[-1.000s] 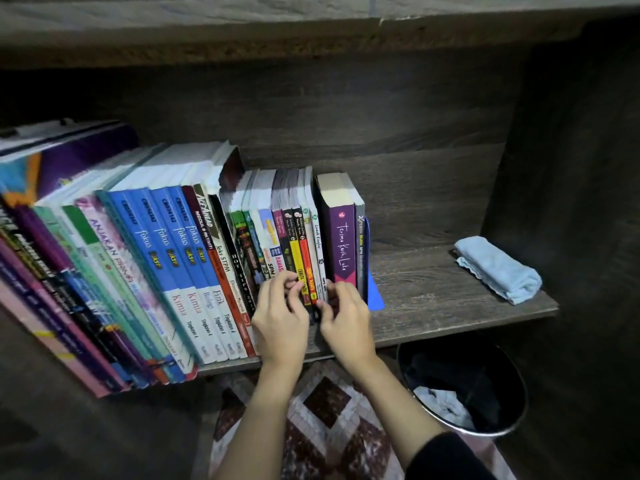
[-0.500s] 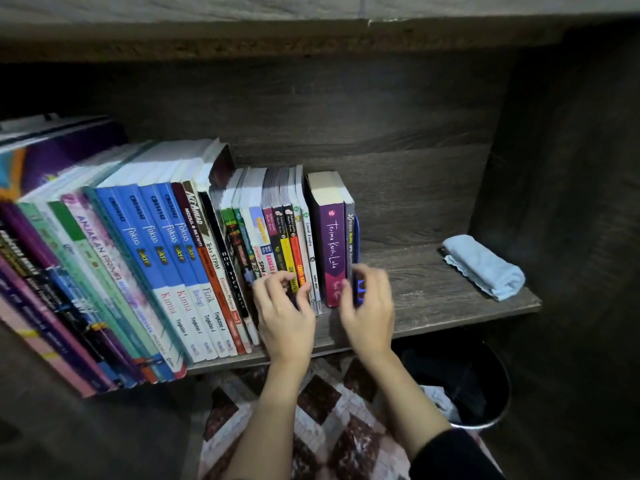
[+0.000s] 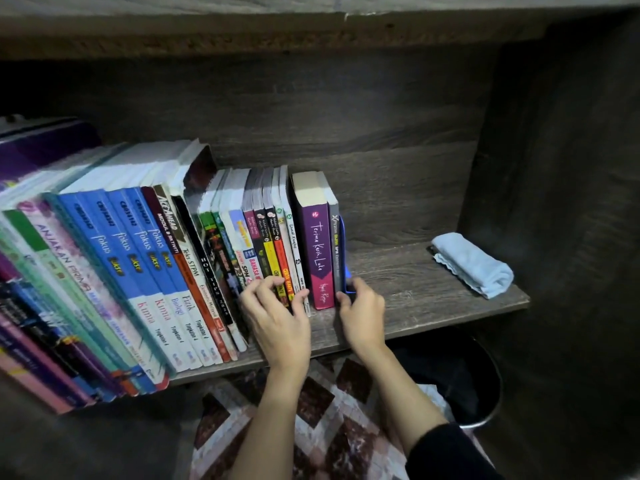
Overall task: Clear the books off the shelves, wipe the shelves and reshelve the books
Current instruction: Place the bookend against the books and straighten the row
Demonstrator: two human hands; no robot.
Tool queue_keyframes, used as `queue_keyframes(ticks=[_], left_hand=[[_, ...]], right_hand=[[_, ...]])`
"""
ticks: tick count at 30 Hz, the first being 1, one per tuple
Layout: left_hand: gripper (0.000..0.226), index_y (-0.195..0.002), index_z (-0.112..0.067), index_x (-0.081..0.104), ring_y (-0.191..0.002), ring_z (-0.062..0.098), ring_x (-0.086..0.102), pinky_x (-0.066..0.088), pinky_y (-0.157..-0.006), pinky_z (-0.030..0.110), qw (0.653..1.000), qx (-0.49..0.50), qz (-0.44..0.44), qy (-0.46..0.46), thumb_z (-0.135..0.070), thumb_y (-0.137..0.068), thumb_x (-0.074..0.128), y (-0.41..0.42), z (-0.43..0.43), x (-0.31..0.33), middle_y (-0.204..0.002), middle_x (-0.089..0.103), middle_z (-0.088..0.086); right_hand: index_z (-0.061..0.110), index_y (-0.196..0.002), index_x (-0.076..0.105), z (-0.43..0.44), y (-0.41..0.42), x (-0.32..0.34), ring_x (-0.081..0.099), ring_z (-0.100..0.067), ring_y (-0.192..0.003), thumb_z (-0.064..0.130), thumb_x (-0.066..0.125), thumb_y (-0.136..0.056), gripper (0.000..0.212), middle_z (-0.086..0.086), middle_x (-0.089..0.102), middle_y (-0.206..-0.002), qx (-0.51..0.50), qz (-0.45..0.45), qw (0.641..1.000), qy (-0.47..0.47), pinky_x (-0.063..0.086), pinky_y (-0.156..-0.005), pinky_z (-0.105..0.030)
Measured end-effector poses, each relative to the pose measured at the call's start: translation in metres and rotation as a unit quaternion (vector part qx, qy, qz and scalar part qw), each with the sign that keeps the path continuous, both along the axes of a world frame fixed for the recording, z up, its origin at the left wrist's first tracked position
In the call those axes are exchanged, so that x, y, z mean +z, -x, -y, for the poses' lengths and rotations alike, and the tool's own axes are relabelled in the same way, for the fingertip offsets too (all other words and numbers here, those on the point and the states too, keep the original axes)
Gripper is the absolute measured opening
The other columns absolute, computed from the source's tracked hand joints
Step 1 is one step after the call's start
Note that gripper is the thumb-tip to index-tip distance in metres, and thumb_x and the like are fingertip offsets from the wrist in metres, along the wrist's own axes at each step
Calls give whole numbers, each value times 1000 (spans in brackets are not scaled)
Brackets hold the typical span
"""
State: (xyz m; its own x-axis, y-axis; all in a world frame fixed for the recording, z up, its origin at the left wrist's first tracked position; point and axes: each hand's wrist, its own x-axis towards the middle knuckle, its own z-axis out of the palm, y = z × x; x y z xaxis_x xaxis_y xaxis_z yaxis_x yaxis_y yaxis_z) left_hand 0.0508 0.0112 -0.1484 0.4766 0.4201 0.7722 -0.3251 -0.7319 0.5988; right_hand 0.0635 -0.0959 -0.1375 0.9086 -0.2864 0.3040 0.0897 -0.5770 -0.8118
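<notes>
A row of books point(image 3: 138, 258) stands on the dark wooden shelf point(image 3: 415, 289), tall blue textbooks on the left and small paperbacks point(image 3: 273, 244) towards the right. A purple book point(image 3: 317, 251) and a thin grey one end the row, backed by a blue bookend point(image 3: 343, 258). My left hand point(image 3: 277, 317) presses bent fingers against the lower spines of the small paperbacks. At the foot of the bookend, my right hand point(image 3: 362, 313) pinches its base between thumb and fingers.
A folded light blue cloth point(image 3: 472, 268) lies at the shelf's right end, against the side panel point(image 3: 554, 202). Another shelf board point(image 3: 277, 29) runs overhead. A dark round bin point(image 3: 460, 386) stands below on a patterned rug point(image 3: 329, 427).
My right hand has slid right from the book spines to the bookend's base. The small books and bookend now stand more upright and tighter. My left hand stays on the paperbacks.
</notes>
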Motion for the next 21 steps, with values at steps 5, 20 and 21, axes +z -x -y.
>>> queue_keyframes(ticks=[5, 20, 21], left_hand=[[33, -96, -9, 52, -98, 23, 45, 38, -88, 30, 999, 31, 2, -20, -14, -76, 77, -2, 4, -5, -101, 36, 4], [61, -100, -22, 43, -90, 23, 37, 47, -72, 42, 990, 109, -58, -67, -34, -59, 87, -5, 17, -4, -100, 32, 2], [61, -100, -22, 43, -90, 24, 38, 47, -73, 42, 990, 113, -59, -68, -34, -59, 87, -6, 18, -5, -100, 32, 3]], right_hand=[[-1, -105, 64, 0, -2, -2, 63, -33, -96, 1, 60, -87, 18, -18, 69, -102, 3, 10, 1000, 23, 41, -80, -34], [1, -105, 61, -3, -1, -3, 62, -34, -96, 6, 59, -89, 17, -17, 68, -102, 3, 15, 1000, 22, 43, -79, -37], [1, -104, 61, -2, -2, -4, 62, -34, -96, 6, 59, -89, 16, -17, 68, -103, 4, 17, 1000, 21, 43, -79, -37]])
